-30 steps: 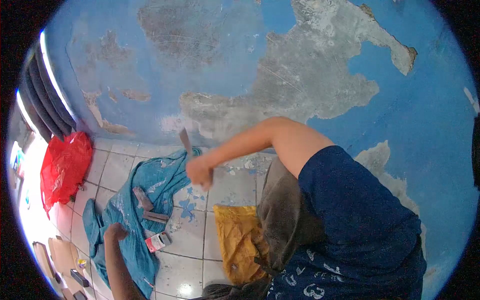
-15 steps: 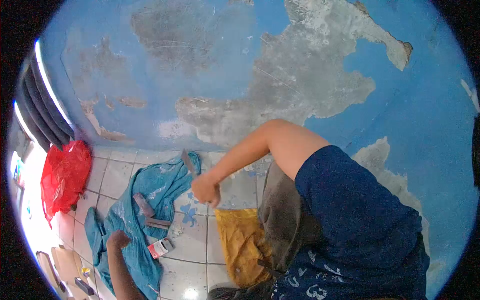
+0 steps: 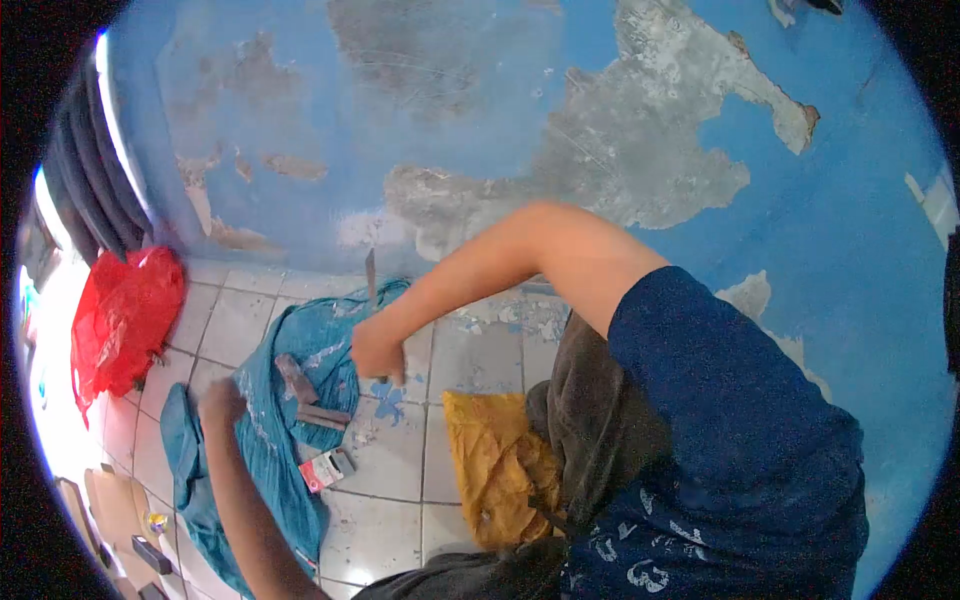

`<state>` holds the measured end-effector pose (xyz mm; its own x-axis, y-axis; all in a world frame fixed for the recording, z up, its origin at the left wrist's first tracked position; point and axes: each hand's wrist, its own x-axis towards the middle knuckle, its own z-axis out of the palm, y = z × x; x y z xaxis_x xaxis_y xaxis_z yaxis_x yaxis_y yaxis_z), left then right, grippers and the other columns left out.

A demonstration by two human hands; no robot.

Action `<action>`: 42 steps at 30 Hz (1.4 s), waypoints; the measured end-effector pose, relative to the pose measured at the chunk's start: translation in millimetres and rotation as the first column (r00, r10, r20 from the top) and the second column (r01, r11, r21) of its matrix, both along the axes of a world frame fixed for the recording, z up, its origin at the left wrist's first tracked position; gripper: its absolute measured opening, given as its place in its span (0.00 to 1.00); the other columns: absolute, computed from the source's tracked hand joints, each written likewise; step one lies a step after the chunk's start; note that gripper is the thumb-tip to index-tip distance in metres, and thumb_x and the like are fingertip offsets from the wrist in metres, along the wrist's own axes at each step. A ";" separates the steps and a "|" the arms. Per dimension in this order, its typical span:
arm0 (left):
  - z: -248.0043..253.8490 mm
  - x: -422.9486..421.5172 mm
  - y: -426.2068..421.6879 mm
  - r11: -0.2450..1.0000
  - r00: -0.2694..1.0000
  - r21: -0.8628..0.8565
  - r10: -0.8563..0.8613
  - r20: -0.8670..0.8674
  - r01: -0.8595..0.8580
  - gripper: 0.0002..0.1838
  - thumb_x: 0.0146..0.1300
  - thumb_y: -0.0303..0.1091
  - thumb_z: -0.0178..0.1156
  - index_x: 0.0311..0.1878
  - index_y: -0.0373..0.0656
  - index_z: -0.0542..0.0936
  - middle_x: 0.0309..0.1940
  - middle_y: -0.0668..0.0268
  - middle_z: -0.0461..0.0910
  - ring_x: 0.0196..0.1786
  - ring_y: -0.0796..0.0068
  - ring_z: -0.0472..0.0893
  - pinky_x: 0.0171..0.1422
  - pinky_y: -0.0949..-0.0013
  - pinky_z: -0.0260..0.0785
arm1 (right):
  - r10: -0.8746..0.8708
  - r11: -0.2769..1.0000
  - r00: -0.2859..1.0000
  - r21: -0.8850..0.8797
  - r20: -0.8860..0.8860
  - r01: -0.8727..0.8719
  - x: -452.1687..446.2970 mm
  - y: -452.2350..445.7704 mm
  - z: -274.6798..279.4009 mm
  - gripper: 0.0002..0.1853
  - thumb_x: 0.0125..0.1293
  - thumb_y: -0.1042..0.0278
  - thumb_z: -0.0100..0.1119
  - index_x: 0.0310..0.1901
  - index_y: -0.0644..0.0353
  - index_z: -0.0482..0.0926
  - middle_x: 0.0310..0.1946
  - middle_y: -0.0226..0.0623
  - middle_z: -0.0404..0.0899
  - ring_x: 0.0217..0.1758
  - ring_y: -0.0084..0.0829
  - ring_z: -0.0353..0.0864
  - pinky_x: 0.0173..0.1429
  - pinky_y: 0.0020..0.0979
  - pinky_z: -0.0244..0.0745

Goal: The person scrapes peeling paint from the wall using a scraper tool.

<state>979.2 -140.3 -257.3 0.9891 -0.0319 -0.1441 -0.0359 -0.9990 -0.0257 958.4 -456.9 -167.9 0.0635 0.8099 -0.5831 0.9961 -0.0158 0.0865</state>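
Note:
My right hand is closed around the handle of a scraper, whose narrow metal blade points up toward the wall. Below and beside this hand, a rumpled blue cloth lies on the tiles, dusted with pale flakes. Over the cloth's left part hangs my left hand, its fingers curled in and nothing visible in them. Grey block-like pieces rest on the cloth between the two hands. A small red and white box lies at the cloth's right edge.
The blue wall has large bare grey patches of peeled paint. A yellow cloth lies near my legs. At the left are a red plastic bag, a dark curtain and wooden pieces. Paint chips litter the tiled floor.
My right hand has moved left and slightly up with the scraper, whose blade now stands more upright. My left hand has risen and moved a little left. The view has shifted somewhat.

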 end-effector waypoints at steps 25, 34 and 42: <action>39.9 -96.1 11.2 0.967 0.960 0.202 0.197 -0.197 -0.157 0.10 0.49 0.34 0.54 0.35 0.48 0.80 0.39 0.65 0.78 0.43 0.69 0.78 0.39 0.66 0.71 | -0.142 0.982 0.968 0.096 -0.205 0.164 108.7 163.6 0.1 0.32 0.49 0.33 0.48 0.28 0.61 0.77 0.24 0.46 0.76 0.29 0.46 0.75 0.36 0.41 0.69; 66.2 -194.6 43.6 0.780 0.896 -0.463 0.277 -0.348 -0.421 0.13 0.52 0.36 0.51 0.26 0.35 0.76 0.18 0.52 0.75 0.24 0.58 0.77 0.32 0.62 0.68 | -0.073 0.976 0.982 0.188 -0.172 0.105 126.2 184.6 -19.7 0.33 0.43 0.33 0.55 0.23 0.65 0.75 0.20 0.47 0.75 0.25 0.44 0.75 0.29 0.40 0.68; -74.0 -561.6 -148.8 -0.137 -0.062 -0.272 0.961 -0.268 -0.953 0.18 0.58 0.43 0.50 0.23 0.35 0.74 0.10 0.63 0.68 0.16 0.75 0.70 0.26 0.70 0.62 | -0.366 0.906 0.832 -0.362 -0.417 0.218 79.2 220.0 -8.4 0.25 0.45 0.43 0.60 0.11 0.56 0.66 0.08 0.28 0.63 0.09 0.23 0.60 0.14 0.24 0.54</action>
<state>417.6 -289.1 -331.3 0.0121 0.9210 -0.3895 0.9615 0.0962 0.2575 1037.6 -236.8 -176.4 -0.0682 0.5881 -0.8059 0.8695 -0.3611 -0.3370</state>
